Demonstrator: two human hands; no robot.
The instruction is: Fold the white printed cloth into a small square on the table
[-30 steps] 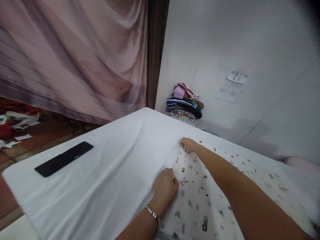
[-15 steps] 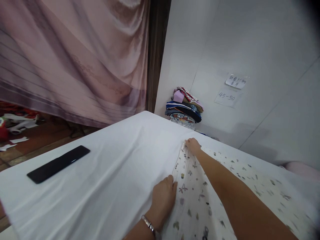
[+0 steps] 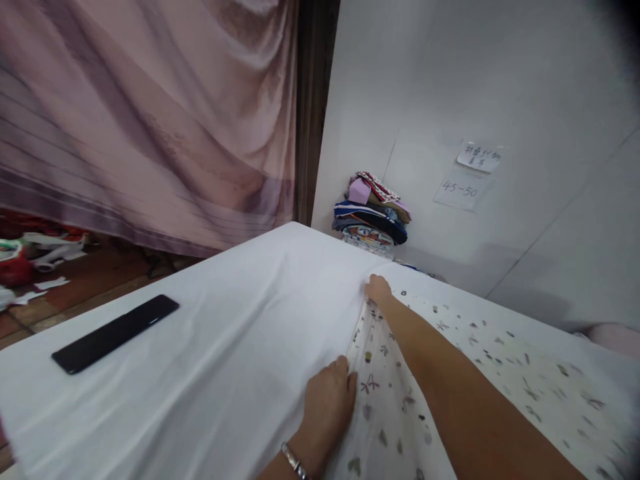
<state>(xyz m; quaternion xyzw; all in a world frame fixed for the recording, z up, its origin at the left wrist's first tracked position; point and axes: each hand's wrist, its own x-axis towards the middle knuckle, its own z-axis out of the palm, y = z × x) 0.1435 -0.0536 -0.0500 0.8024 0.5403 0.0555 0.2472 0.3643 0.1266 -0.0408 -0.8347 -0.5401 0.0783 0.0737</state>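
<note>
A thin white cloth (image 3: 385, 387) printed with small grey-green leaf shapes lies over the right part of the table. My right hand (image 3: 379, 291) pinches the far corner of its left edge. Nearer to me, my left hand (image 3: 327, 400), with a silver bracelet at the wrist, grips the same edge between thumb and fingers. Between the two hands the edge runs fairly straight and slightly raised. More of the patterned cloth spreads flat to the right, partly hidden by my right forearm.
A white sheet with soft wrinkles covers the table (image 3: 240, 320). On its left lies a black phone-like slab (image 3: 116, 332). A stack of folded cloths (image 3: 373, 213) stands at the far wall, below paper notes (image 3: 465, 190). A pink curtain (image 3: 175, 120) hangs behind.
My right hand has shifted slightly left with the cloth corner, and the fabric follows it. My left hand keeps its grip at nearly the same place. The view has turned a little.
</note>
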